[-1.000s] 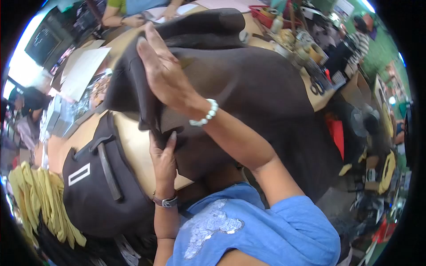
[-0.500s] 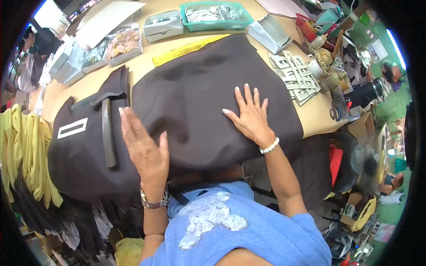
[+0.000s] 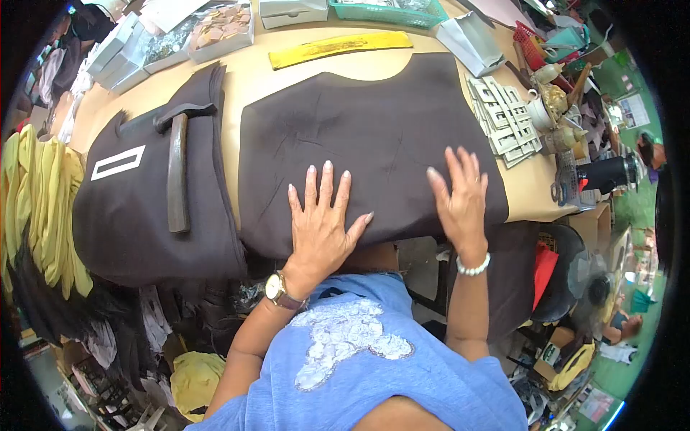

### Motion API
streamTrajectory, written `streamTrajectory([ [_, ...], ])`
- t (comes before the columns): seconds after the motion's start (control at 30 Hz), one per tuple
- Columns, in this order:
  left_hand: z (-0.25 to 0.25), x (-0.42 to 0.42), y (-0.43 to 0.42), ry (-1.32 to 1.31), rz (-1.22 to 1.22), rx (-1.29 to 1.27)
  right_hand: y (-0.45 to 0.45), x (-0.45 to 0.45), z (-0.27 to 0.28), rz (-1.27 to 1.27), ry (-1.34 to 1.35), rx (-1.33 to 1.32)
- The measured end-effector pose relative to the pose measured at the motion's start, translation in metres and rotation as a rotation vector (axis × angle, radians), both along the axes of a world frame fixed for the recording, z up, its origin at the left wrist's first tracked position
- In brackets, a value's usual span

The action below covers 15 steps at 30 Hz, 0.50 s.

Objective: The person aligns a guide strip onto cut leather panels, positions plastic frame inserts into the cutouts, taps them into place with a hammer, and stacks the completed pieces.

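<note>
A dark brown cloth panel (image 3: 352, 136) with a curved cut at its far edge lies on the table in front of me, slightly creased. My left hand (image 3: 320, 223) lies flat on its near part, fingers spread. Near its right side is my right hand (image 3: 463, 205), fingers apart and partly raised; whether it touches the cloth I cannot tell. Left of the panel, a separate stack of dark cloth (image 3: 144, 223) hangs over the table's near edge. On that stack rest a hammer (image 3: 178, 172) and a white rectangular frame (image 3: 117, 163).
A yellow strip (image 3: 341, 50) lies beyond the panel. Boxes of small parts (image 3: 221, 32) and a green basket (image 3: 392, 14) stand at the back. Pale cut-out letter pieces (image 3: 503, 118) are piled at right, beside bottles and a black cylinder (image 3: 607, 172). Yellow cloth (image 3: 43, 208) hangs at far left.
The panel now lies flatter, its curved far edge showing and the yellow strip uncovered. My left hand has moved right onto the panel; my right hand has shifted right and nearer.
</note>
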State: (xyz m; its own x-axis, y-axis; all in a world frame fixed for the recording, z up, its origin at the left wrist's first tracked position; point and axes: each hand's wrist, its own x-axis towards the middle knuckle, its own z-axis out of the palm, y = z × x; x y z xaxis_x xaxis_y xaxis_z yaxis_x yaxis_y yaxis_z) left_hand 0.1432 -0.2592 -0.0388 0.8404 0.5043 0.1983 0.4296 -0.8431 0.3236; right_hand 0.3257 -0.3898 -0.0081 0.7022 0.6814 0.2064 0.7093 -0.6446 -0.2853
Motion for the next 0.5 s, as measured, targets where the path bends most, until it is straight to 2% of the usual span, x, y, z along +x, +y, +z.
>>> streamTrajectory([
  [0.1,0.011,-0.007,-0.009,0.028,0.015,0.022,0.031,0.039,-0.009,0.054,-0.061,0.058],
  [0.3,0.020,0.005,0.009,-0.078,-0.022,0.075,0.089,0.090,-0.032,0.069,-0.178,-0.084],
  [0.5,-0.008,0.023,0.017,-0.029,-0.074,0.007,0.138,0.106,-0.024,0.133,-0.253,-0.004],
])
